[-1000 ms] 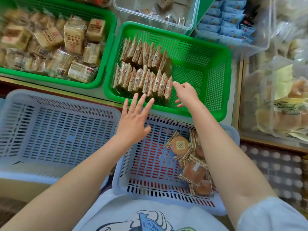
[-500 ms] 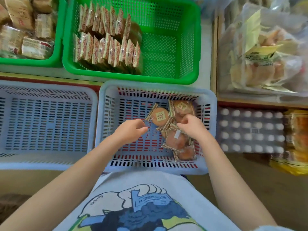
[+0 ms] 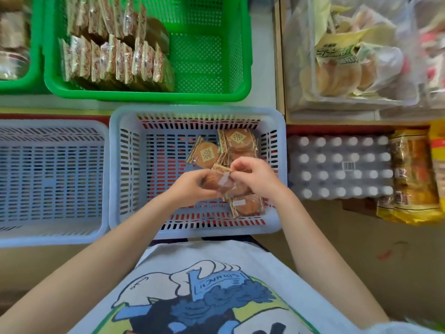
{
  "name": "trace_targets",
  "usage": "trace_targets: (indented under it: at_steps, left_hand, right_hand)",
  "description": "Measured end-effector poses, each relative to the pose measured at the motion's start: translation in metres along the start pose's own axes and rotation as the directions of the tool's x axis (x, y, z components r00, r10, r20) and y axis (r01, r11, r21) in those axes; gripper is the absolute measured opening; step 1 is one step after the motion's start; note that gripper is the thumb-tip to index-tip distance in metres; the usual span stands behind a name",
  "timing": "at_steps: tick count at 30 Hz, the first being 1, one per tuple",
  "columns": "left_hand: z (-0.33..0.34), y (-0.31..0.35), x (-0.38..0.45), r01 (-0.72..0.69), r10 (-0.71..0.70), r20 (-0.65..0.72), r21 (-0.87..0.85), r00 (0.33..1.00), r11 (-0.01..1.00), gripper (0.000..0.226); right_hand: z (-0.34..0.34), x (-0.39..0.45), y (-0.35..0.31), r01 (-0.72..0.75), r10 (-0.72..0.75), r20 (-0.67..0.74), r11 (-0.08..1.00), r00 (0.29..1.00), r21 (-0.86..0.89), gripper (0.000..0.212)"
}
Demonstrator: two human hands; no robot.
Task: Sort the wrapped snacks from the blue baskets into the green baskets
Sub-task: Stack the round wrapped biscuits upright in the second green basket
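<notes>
Both hands are inside the blue basket [image 3: 125,169] in front of me. My left hand [image 3: 192,186] and my right hand [image 3: 255,177] pinch the same wrapped round cake [image 3: 222,183] from either side, just above the pile. Several more wrapped round cakes [image 3: 238,141] lie in the basket's right half, one [image 3: 248,206] right under my right wrist. Beyond it stands a green basket [image 3: 216,92] with two rows of upright wrapped cakes [image 3: 115,61] in its left part; its right part is bare.
A second blue basket [image 3: 48,179] with nothing in it sits to the left. Another green basket [image 3: 29,85] with snacks is at the far left. To the right are a wrapped pack of white-capped bottles [image 3: 337,165], yellow packets [image 3: 414,179] and a clear bin of bagged pastries [image 3: 349,63].
My hands came back from the green basket down into the blue basket. They closed together on one wrapped cake, and my view dropped toward the near basket.
</notes>
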State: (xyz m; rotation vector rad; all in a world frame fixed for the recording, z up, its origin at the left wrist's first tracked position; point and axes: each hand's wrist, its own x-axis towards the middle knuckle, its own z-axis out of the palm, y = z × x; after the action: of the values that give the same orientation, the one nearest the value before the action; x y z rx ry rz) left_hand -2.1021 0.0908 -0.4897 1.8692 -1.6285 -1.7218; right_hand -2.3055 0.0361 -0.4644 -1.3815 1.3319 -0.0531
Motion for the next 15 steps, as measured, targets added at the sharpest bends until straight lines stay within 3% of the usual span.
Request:
trace_targets:
  at_steps: [1,3,6,8,10,13,15]
  left_hand:
    - [0.000,0.001,0.002,0.014,-0.019,-0.061,-0.075,0.998,0.997,0.023]
    - [-0.003,0.003,0.004,0.068,-0.102,-0.148,-0.219,0.984,0.973,0.022]
    - [-0.010,-0.003,0.003,0.144,-0.214,-0.178,-0.343,0.961,0.928,0.018]
    - [-0.015,-0.012,-0.001,0.156,-0.247,-0.197,-0.390,0.949,0.907,0.020]
    - [-0.018,-0.023,-0.006,0.150,-0.262,-0.198,-0.448,0.945,0.881,0.027]
    - [-0.020,-0.037,-0.013,0.136,-0.274,-0.188,-0.533,0.943,0.835,0.030]
    - [-0.021,-0.044,-0.016,0.129,-0.286,-0.193,-0.571,0.939,0.811,0.032]
  right_hand:
    - [-0.003,0.003,-0.004,0.007,-0.006,-0.038,0.999,0.999,0.031,0.009]
    - [-0.011,0.015,-0.005,-0.034,0.032,-0.191,0.999,0.981,-0.006,0.006]
    - [-0.023,0.047,0.005,-0.289,0.227,-0.392,0.951,0.892,-0.106,0.032]
    - [-0.020,0.070,0.008,-0.472,0.418,-0.361,0.879,0.834,-0.071,0.060]
    - [-0.013,0.089,0.010,-0.530,0.525,-0.299,0.845,0.797,0.070,0.066]
    - [-0.009,0.106,0.017,-0.478,0.610,-0.259,0.768,0.749,0.425,0.052]
    - [-0.013,0.104,0.018,-0.434,0.625,-0.224,0.715,0.748,0.548,0.034]
